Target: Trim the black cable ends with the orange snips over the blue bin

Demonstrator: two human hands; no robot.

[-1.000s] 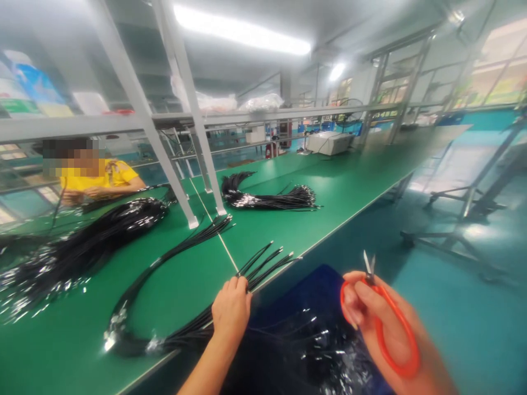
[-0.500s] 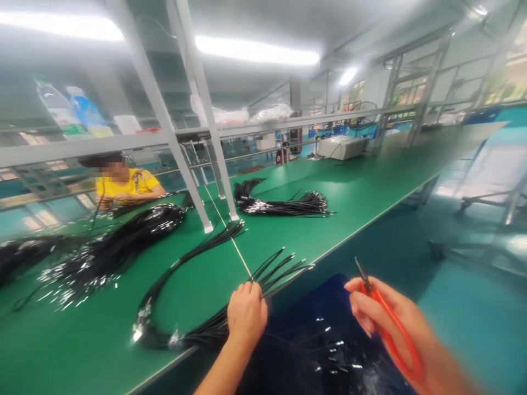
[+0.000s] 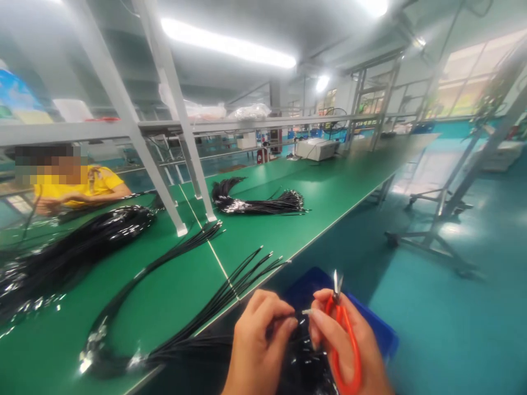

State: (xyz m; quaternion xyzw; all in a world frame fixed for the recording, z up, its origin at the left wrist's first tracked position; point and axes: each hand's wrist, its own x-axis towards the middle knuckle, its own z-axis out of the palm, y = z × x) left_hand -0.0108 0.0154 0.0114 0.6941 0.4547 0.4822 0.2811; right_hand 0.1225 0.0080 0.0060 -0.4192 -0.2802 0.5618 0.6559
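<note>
Head view: my left hand (image 3: 263,337) pinches a cable (image 3: 305,312), its pale tip jutting toward my right hand (image 3: 343,329), which grips scissors (image 3: 354,359), blades slightly parted and pointing up. I can't tell whether the right fingertips touch that tip. With blades so near the fingers, a slip could nick skin. Left of the left hand, bundle (image 3: 206,312) strands cross the desk (image 3: 255,227) edge; a tug might drag others off.

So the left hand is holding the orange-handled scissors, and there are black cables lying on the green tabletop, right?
Not quite: the head view shows the orange-handled scissors in the right hand. Black cables do lie on the green tabletop.
</note>
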